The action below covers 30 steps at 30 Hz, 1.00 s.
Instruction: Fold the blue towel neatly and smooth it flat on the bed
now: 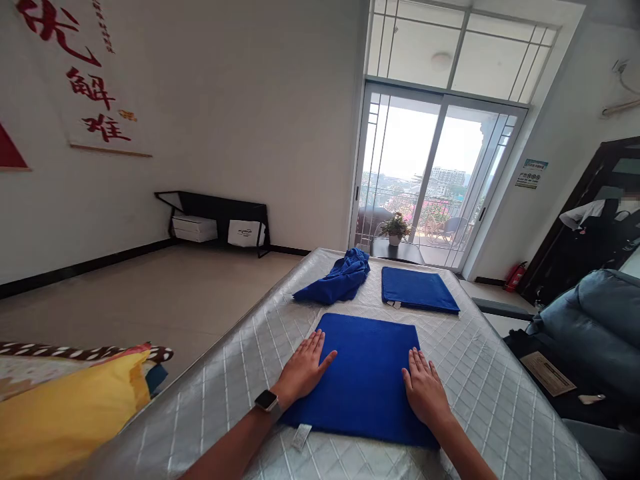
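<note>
A folded blue towel (367, 370) lies flat on the quilted grey mattress (235, 373) in front of me. My left hand (303, 370) rests flat on the towel's left edge, fingers stretched out, with a watch on the wrist. On the right part of the towel my right hand (425, 390) presses flat, fingers spread. Farther back lie a crumpled blue towel (337, 280) on the left and a second neatly folded blue towel (417, 290) on the right.
A yellow patterned pillow (65, 407) sits at the near left. A grey-blue sofa (590, 327) stands at the right, with a person behind it near a dark door. A potted plant (395, 230) stands before the glass balcony doors. A black bench holds white boxes by the wall.
</note>
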Each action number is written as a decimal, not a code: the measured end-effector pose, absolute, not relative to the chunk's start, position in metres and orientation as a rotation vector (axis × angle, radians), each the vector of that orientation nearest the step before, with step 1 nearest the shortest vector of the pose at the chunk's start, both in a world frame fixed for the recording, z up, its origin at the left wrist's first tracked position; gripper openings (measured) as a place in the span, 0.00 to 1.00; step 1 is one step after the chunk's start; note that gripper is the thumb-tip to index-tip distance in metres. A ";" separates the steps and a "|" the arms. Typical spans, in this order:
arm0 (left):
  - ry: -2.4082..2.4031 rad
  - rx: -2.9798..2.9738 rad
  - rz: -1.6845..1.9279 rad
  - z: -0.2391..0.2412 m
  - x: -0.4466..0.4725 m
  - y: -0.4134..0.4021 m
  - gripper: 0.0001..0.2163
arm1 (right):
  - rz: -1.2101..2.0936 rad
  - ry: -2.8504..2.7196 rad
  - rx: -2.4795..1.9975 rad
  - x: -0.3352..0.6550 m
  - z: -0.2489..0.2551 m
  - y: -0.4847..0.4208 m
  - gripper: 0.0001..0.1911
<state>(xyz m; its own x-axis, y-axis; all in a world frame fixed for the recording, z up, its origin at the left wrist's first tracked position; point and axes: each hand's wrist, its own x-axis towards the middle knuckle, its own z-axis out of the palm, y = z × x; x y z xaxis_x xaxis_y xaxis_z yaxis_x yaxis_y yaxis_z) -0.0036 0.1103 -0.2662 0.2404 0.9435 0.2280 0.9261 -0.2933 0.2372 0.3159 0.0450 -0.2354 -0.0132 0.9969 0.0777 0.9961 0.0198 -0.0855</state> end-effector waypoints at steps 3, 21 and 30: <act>1.836 2.436 0.514 -0.269 -0.004 0.111 0.38 | 0.067 -2.177 -2.118 0.314 -0.237 0.018 0.34; 0.940 2.807 0.490 -0.241 0.135 0.019 0.31 | 0.151 -2.170 -2.122 0.314 -0.259 -0.014 0.33; 1.175 2.737 0.418 -0.252 0.071 0.026 0.31 | 0.140 -2.158 -2.141 0.317 -0.261 -0.013 0.37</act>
<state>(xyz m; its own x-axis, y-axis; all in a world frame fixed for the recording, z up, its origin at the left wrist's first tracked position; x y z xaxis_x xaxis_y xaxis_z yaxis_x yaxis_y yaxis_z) 0.0711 0.0261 -0.2516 0.6577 0.7263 0.1998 0.6891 -0.6873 0.2298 0.3167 -0.0128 -0.2608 -0.0078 1.0000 0.0049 0.9909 0.0084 -0.1341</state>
